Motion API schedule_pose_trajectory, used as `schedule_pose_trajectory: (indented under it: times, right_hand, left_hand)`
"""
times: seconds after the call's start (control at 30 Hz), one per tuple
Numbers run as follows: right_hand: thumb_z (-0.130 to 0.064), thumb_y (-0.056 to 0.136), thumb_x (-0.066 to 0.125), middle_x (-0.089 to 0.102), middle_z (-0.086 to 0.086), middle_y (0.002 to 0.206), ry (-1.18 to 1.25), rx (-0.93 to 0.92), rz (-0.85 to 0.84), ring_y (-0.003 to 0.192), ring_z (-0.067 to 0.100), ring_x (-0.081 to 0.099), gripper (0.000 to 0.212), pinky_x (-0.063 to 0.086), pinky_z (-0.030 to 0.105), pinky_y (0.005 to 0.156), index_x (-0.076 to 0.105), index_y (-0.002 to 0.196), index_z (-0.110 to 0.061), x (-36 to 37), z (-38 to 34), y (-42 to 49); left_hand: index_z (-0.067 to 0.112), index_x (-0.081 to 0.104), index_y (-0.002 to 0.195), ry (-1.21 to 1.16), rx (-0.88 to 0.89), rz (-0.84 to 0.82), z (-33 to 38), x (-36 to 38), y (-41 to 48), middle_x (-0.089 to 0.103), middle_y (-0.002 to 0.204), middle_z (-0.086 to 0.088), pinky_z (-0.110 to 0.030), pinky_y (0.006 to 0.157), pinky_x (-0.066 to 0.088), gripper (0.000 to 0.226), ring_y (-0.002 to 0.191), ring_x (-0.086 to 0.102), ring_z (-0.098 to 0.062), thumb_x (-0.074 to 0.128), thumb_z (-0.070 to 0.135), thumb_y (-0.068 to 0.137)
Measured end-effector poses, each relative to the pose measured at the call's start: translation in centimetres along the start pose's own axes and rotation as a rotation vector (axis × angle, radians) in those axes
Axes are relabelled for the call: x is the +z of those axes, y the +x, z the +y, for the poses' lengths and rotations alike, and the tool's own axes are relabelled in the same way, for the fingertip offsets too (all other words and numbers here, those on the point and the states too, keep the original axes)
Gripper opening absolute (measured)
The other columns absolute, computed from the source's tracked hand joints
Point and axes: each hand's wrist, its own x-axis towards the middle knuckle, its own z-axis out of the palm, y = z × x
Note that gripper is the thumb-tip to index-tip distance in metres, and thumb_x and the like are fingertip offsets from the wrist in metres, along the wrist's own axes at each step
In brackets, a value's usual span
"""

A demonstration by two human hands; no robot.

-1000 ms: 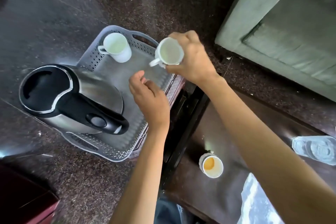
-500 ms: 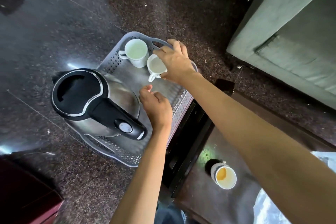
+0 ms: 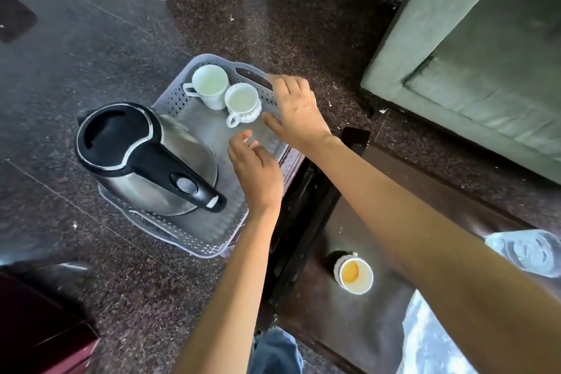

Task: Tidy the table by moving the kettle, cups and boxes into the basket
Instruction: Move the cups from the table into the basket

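A grey perforated basket (image 3: 209, 240) stands on the dark stone floor. Inside it sits a steel kettle (image 3: 142, 158) with a black lid and handle, at the near left. Two white cups stand at the far end: one (image 3: 209, 85) by the far rim, the other (image 3: 243, 102) right beside it, touching it. My right hand (image 3: 294, 112) hovers just right of the second cup, fingers apart, holding nothing. My left hand (image 3: 258, 170) is over the basket's right side, fingers loosely curled and empty. A third white cup (image 3: 353, 275) with orange residue stands on the dark table (image 3: 318, 313).
A clear plastic bottle (image 3: 528, 252) lies on the table at the right edge. A green-grey sofa (image 3: 473, 55) fills the upper right. A dark red object (image 3: 36, 328) sits at the lower left. My knee in jeans (image 3: 276, 352) shows at the bottom.
My right hand lowered the second white cup into the basket beside the first and let go of it. The left hand stayed over the basket.
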Motion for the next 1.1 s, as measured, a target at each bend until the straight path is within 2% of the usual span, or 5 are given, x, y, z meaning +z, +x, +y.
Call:
schedule_pose_trajectory:
  times: [0.23, 0.5, 0.77, 0.93, 1.1]
  right_hand:
    - [-0.02, 0.083, 0.063, 0.047, 0.016, 0.13, 0.058, 0.127, 0.032, 0.115, 0.036, 0.043, 0.054, 0.037, 0.043, 0.102, 0.046, 0.131, -0.003, -1.4, 3.5, -10.1]
    - [-0.048, 0.077, 0.071, 0.042, 0.01, 0.136, 0.071, 0.29, -0.239, 0.118, 0.031, 0.04, 0.078, 0.036, 0.042, 0.105, 0.04, 0.14, -0.014, 0.1, 6.0, -24.3]
    - [-0.03, 0.074, 0.079, 0.033, 0.008, 0.141, -0.123, 0.278, -0.613, 0.124, 0.03, 0.039, 0.097, 0.039, 0.041, 0.104, 0.019, 0.15, -0.029, 3.1, 6.2, -31.1]
    - [-0.015, 0.078, 0.073, 0.042, 0.007, 0.123, -0.095, 0.273, -0.591, 0.115, 0.03, 0.047, 0.07, 0.052, 0.045, 0.086, 0.035, 0.136, -0.024, 2.8, 6.5, -30.6]
    - [-0.018, 0.069, 0.082, 0.038, 0.008, 0.125, 0.029, 0.332, -0.463, 0.108, 0.034, 0.051, 0.074, 0.052, 0.047, 0.085, 0.042, 0.131, -0.018, 0.8, 5.8, -27.1]
  left_hand:
    - [0.005, 0.047, 0.118, -0.003, 0.056, -0.102, -0.5, -0.2, -6.3, 0.048, 0.123, -0.011, -0.025, 0.088, 0.041, 0.029, 0.108, 0.058, -0.026, 0.036, -0.002, 0.091]
    - [-0.002, 0.051, 0.116, 0.121, 0.051, -0.174, -4.3, -0.9, -15.1, 0.054, 0.118, -0.017, -0.014, 0.088, 0.033, 0.029, 0.108, 0.055, -0.027, 0.038, -0.006, 0.091]
    - [-0.006, 0.048, 0.121, 0.17, -0.072, -0.207, -7.5, -1.2, -19.9, 0.052, 0.123, -0.023, -0.019, 0.092, 0.034, 0.032, 0.113, 0.051, -0.03, 0.038, -0.006, 0.091]
    - [-0.006, 0.048, 0.122, 0.163, -0.068, -0.188, -7.1, -1.5, -19.6, 0.051, 0.123, -0.022, -0.017, 0.091, 0.034, 0.032, 0.114, 0.05, -0.029, 0.038, -0.006, 0.091]
    - [-0.003, 0.048, 0.124, 0.121, -0.018, -0.17, -4.9, -2.0, -16.6, 0.053, 0.124, -0.016, -0.023, 0.098, 0.04, 0.032, 0.115, 0.053, -0.025, 0.037, -0.004, 0.093]
